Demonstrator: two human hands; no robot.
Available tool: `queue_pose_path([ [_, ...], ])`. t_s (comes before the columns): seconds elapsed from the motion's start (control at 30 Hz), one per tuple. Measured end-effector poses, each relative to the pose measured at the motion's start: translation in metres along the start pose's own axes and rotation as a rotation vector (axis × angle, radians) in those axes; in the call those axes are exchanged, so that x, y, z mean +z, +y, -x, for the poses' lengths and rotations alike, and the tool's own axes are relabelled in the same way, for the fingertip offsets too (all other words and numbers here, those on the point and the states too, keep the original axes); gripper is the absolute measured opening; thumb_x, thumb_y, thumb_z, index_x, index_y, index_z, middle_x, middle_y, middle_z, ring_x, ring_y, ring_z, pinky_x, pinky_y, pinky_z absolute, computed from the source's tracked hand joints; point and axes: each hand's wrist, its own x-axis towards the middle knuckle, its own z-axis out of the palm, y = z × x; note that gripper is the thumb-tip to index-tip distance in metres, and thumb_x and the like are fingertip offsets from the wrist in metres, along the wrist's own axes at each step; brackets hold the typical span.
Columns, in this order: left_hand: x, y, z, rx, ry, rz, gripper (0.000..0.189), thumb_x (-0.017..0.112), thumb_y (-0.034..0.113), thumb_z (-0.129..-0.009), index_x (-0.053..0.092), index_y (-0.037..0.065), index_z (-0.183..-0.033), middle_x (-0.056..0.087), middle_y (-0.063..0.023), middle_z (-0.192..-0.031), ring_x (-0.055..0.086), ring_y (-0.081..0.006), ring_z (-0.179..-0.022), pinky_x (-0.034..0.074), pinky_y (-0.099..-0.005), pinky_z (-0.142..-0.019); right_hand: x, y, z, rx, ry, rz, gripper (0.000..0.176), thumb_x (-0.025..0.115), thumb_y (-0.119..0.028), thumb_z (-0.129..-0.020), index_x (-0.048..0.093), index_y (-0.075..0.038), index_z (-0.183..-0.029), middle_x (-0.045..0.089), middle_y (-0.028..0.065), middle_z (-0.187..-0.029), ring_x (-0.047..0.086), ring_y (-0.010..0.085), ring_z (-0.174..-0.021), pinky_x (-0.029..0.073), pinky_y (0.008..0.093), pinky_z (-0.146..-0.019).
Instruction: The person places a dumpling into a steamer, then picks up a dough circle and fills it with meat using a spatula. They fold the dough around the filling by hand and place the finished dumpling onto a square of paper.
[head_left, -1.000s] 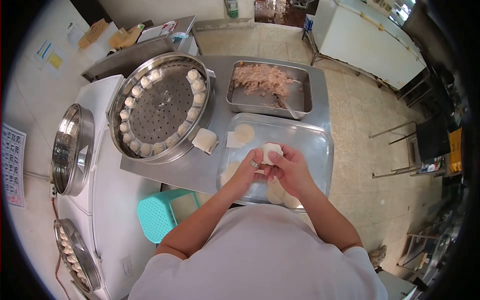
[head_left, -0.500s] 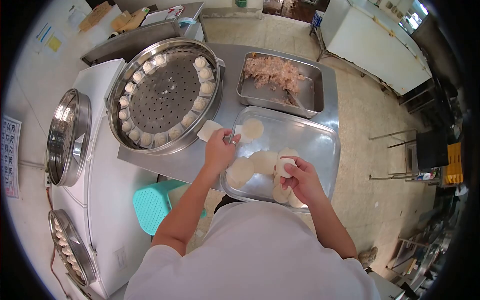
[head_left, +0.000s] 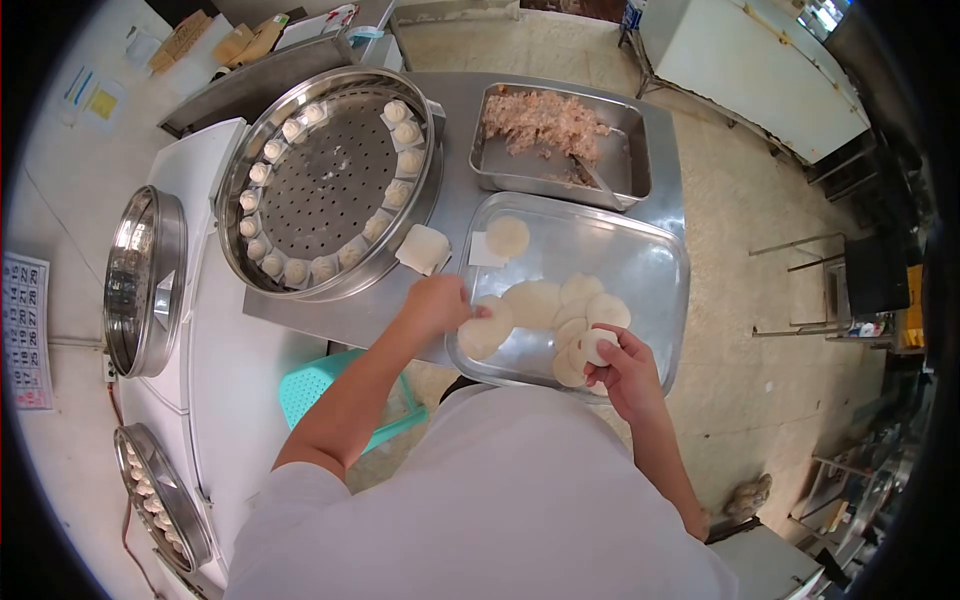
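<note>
My left hand (head_left: 440, 306) is closed at the left side of the metal tray (head_left: 655, 245), its fingertips on the edge of a dough wrapper (head_left: 486, 330). Over the tray's right part, my right hand (head_left: 625, 372) grips a small white dough piece (head_left: 599, 346) between thumb and fingers. Several round wrappers (head_left: 532, 303) overlap in the tray. A single round wrapper (head_left: 507, 237) lies partly on a square paper (head_left: 483, 252) near the tray's upper left. Left of the tray is a stack of square papers (head_left: 424, 248).
A round steamer (head_left: 330, 185) with buns around its inner edge stands at the left. Behind the tray, a deep pan (head_left: 636, 150) holds minced filling (head_left: 540, 120) and a utensil. A teal stool (head_left: 310, 385) is below the table's left edge.
My left hand has moved from the square papers down to the wrapper at the tray's left. My right hand has shifted slightly right, still with the dough piece.
</note>
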Motion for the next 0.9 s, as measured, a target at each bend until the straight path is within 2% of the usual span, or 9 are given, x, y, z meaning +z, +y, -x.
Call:
queue_pose_path([
  [0.1,0.02,-0.022,0.019,-0.007,-0.019,0.005,0.046,0.085,0.047,-0.078,0.074,0.007,-0.097,0.075,-0.0126,-0.092,0.071,-0.0322,-0.091,0.055,-0.0432,-0.08,-0.006,0.004,0.003,0.003,0.023,-0.005,0.037,0.065,-0.012,-0.101,0.058,0.006,-0.132,0.07,0.0133,-0.103,0.068,0.0182,-0.075,0.057,0.0312,-0.06],
  [0.3,0.051,-0.028,0.031,-0.016,0.135,0.095,0.043,0.084,0.037,-0.079,0.075,0.008,-0.11,0.076,-0.0151,-0.102,0.072,-0.0343,-0.099,0.055,-0.0461,-0.085,-0.01,0.005,0.004,0.007,-0.021,0.018,0.036,0.065,-0.012,-0.1,0.059,0.005,-0.131,0.07,0.0126,-0.101,0.068,0.0177,-0.074,0.058,0.0314,-0.06],
  [0.5,0.059,-0.018,0.028,-0.152,0.097,0.122,0.035,0.083,0.034,-0.08,0.077,0.006,-0.1,0.076,-0.0174,-0.097,0.072,-0.037,-0.094,0.056,-0.0458,-0.083,-0.016,0.002,0.006,-0.016,-0.099,0.054,0.035,0.065,-0.012,-0.1,0.059,0.005,-0.131,0.07,0.0119,-0.101,0.069,0.0175,-0.075,0.058,0.0311,-0.06],
  [0.6,0.072,-0.023,0.027,-0.196,0.204,0.278,0.032,0.082,0.034,-0.08,0.077,0.005,-0.091,0.076,-0.017,-0.092,0.073,-0.0364,-0.089,0.057,-0.0441,-0.08,-0.025,0.004,0.01,-0.005,-0.118,0.054,0.035,0.065,-0.012,-0.1,0.059,0.005,-0.13,0.07,0.0121,-0.102,0.069,0.0174,-0.075,0.058,0.0308,-0.06],
  [0.7,0.08,-0.026,0.031,-0.257,0.248,0.384,0.032,0.082,0.034,-0.08,0.076,0.004,-0.09,0.076,-0.0159,-0.089,0.073,-0.0329,-0.087,0.056,-0.0421,-0.08,-0.034,0.006,0.015,0.004,-0.136,0.061,0.035,0.065,-0.012,-0.1,0.059,0.005,-0.13,0.07,0.0122,-0.102,0.069,0.0174,-0.075,0.058,0.0306,-0.061],
  [0.9,0.106,-0.03,0.037,-0.317,0.417,0.676,0.025,0.079,0.024,-0.083,0.073,0.001,-0.091,0.072,-0.0101,-0.079,0.071,-0.0217,-0.067,0.055,-0.0365,-0.06,-0.054,0.014,0.026,0.053,-0.157,0.071,0.036,0.066,-0.012,-0.1,0.059,0.005,-0.13,0.07,0.0124,-0.103,0.069,0.0179,-0.075,0.058,0.031,-0.062],
])
